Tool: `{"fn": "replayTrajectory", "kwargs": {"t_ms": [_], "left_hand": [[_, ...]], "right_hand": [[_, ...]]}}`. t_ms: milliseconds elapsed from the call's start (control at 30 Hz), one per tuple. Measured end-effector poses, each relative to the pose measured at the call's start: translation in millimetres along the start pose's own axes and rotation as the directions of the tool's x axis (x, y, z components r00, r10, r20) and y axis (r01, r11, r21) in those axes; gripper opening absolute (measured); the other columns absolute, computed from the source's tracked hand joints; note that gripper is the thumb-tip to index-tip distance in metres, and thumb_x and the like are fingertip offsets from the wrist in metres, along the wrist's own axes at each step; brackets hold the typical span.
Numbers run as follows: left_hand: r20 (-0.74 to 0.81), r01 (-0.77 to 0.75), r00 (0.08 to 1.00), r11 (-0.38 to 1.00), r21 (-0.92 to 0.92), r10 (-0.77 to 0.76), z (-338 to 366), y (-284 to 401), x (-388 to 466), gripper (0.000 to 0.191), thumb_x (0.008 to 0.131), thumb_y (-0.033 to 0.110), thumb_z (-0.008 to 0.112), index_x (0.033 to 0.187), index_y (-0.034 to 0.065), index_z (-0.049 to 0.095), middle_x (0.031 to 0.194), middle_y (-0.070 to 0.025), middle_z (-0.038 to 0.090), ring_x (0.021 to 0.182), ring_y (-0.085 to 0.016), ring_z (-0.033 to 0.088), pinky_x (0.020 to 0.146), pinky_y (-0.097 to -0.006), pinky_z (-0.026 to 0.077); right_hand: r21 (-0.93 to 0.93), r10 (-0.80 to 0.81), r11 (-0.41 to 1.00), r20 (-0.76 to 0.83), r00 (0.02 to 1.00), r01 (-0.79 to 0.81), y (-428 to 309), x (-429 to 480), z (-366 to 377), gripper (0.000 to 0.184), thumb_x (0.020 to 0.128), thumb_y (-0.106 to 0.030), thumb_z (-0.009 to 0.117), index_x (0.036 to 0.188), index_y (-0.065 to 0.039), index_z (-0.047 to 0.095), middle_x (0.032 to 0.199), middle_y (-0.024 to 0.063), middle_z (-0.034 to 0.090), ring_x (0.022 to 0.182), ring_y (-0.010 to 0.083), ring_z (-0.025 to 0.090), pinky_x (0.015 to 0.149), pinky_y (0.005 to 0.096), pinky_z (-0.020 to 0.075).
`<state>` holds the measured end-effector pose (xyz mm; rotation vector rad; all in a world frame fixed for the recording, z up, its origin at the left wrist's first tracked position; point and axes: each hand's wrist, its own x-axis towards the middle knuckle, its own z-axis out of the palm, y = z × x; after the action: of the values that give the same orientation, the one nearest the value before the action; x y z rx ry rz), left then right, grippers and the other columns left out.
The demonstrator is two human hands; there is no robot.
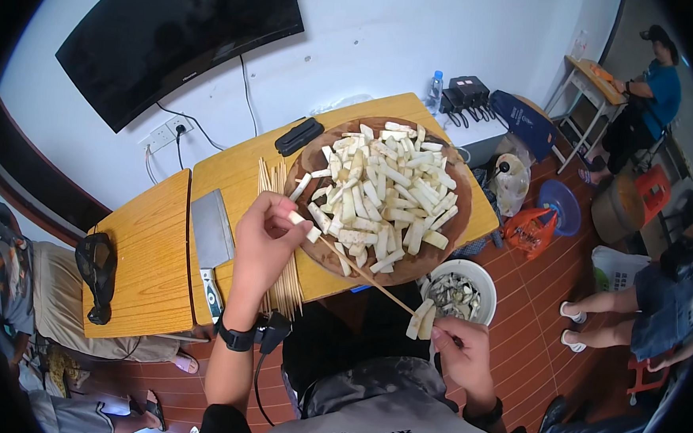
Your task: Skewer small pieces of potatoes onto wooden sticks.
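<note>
A heap of peeled, pale vegetable sticks (384, 189) covers a round wooden board (463, 206) on the yellow table. My left hand (268, 235) pinches one pale stick (305, 226) at the upper left end of a thin wooden skewer (372, 279). Down at the other end, my right hand (463, 348) holds the skewer beside two pale pieces (421, 319) threaded on it. Loose bamboo skewers (286, 281) lie partly under my left hand. Left of them rests a cleaver (211, 232) with a patterned handle.
A black case (299, 137) lies behind the board. A white bucket (488, 285) with dark and pale scraps stands on the floor below the table's right part. A black plastic bag (94, 272) is on the left table. Several other people sit or stand on both sides.
</note>
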<state>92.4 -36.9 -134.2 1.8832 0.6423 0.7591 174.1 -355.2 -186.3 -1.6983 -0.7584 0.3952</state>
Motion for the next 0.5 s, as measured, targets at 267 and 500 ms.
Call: {"fn": "replayTrajectory", "kwargs": {"t_ms": [267, 500], "left_hand": [[0.016, 0.13, 0.991, 0.919, -0.372, -0.133, -16.4, 28.2, -38.7, 0.012, 0.091, -0.008, 0.065, 0.103, -0.0072, 0.067, 0.093, -0.0122, 0.073, 0.087, -0.016, 0.072, 0.082, -0.0251, 0.055], [-0.018, 0.108, 0.992, 0.906, -0.41, -0.126, -16.5, 31.0, -58.2, 0.014, 0.092, -0.01, 0.064, 0.105, -0.008, 0.067, 0.096, -0.0131, 0.073, 0.09, -0.019, 0.073, 0.084, -0.0277, 0.057]], "right_hand": [[-0.023, 0.075, 0.997, 0.102, 0.992, -0.073, -2.7, 1.0, 3.7, 0.007, 0.091, -0.004, 0.068, 0.094, 0.001, 0.071, 0.072, 0.012, 0.066, 0.057, 0.0202, 0.061, 0.055, 0.0299, 0.0455], [-0.044, 0.091, 0.995, 0.138, 0.986, -0.086, -5.5, 5.3, 8.5, 0.007, 0.091, -0.004, 0.068, 0.094, 0.0, 0.071, 0.075, 0.0131, 0.067, 0.06, 0.0241, 0.062, 0.058, 0.0311, 0.0469]]}}
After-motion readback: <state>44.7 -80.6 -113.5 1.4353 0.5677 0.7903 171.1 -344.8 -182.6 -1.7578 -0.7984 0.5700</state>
